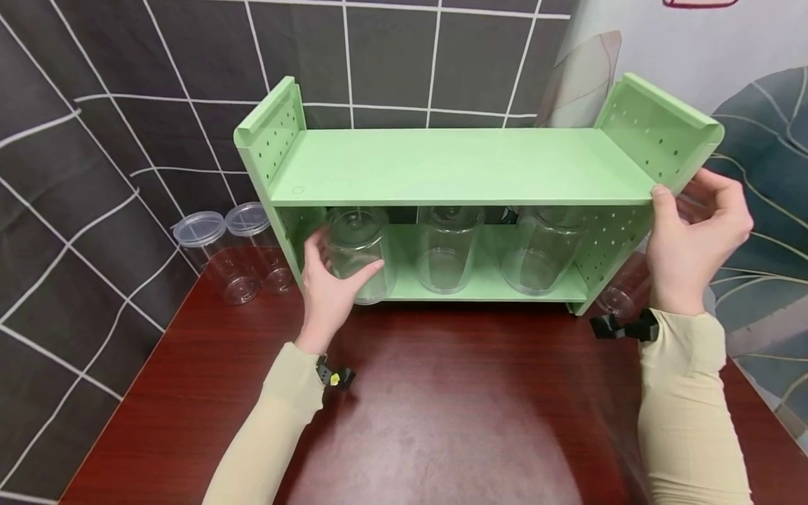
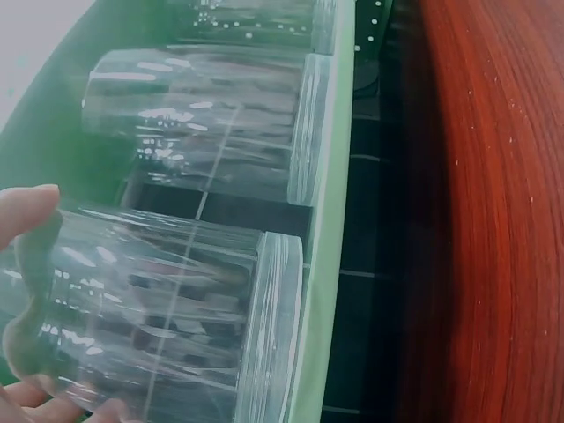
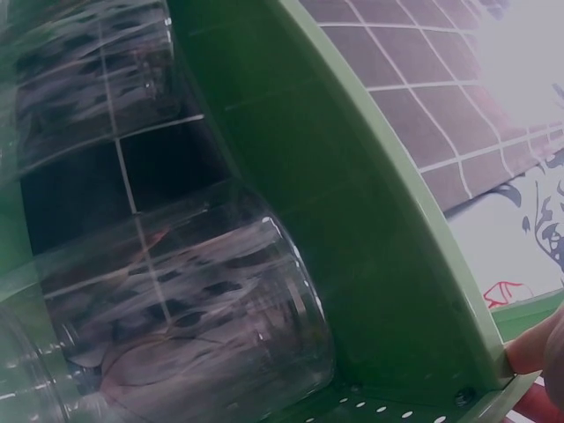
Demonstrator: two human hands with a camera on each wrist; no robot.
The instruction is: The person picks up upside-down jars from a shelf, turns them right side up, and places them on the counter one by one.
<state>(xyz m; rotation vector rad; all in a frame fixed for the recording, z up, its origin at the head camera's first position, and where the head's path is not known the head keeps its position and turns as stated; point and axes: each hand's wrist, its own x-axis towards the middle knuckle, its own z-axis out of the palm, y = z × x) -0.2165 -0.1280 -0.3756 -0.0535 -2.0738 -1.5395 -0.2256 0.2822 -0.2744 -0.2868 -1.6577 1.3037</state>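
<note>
A light-green two-tier shelf rack (image 1: 442, 165) stands on the dark red table. In its lower tier are three large clear jars; the left jar (image 1: 361, 242) is in my left hand (image 1: 331, 294), thumb on its front and fingers round its left side. In the left wrist view that jar (image 2: 167, 300) has its banded end right at the shelf's front edge. My right hand (image 1: 701, 235) grips the rack's right side panel, thumb at the front edge and fingers behind. The middle jar (image 1: 447, 249) and right jar (image 1: 544, 252) stand untouched.
Two smaller lidded clear jars, a front one (image 1: 202, 230) and a back one (image 1: 248, 219), stand left of the rack by the tiled wall covering (image 1: 95, 231). Another clear container (image 1: 618, 298) shows partly at the rack's right. The red table (image 1: 442, 407) extends in front.
</note>
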